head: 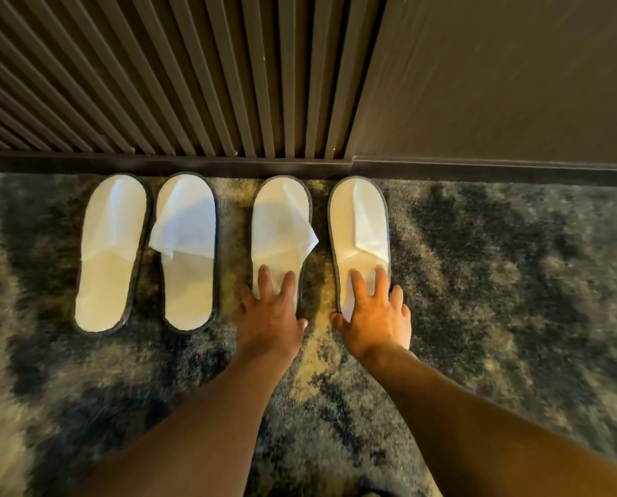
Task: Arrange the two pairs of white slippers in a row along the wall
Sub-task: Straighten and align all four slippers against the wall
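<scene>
Head view (only view). Landmark: the dark baseboard [228,166] at the foot of the slatted wall panel [192,73].

Layout: four white slippers lie on the patterned carpet [479,281], toes at or just short of the baseboard, heels toward you. Counting L to R along the baseboard: slipper 1 [110,245], slipper 2 [188,245], slipper 3 [280,224], slipper 4 [359,224]. Nos. 1 and 2 sit close together; a wider gap separates 2 from 3, and 3 and 4 stand a little apart.

Hands: your left hand [269,317] rests flat on the heel end of slipper 3, fingers [264,278] spread and extended, nothing gripped. Your right hand [375,313] lies the same way on the heel end of slipper 4, fingers splayed, palm down, pressing not grasping.

Step in hand (est.): final alignment of the R pair; task looks nearly done.

Procedure:
1. Keep palms flat; slide, do not lift. Thin soles will likely buckle if pinched.
2. Push both toes square to the baseboard, heels level w/ pair 1–2.
3. Slipper 1's heel angles away slightly; correct if req'd.
4. Uppers on 2 and 3 flare out sideways; flatten them, and avoid snagging them when you withdraw.
</scene>
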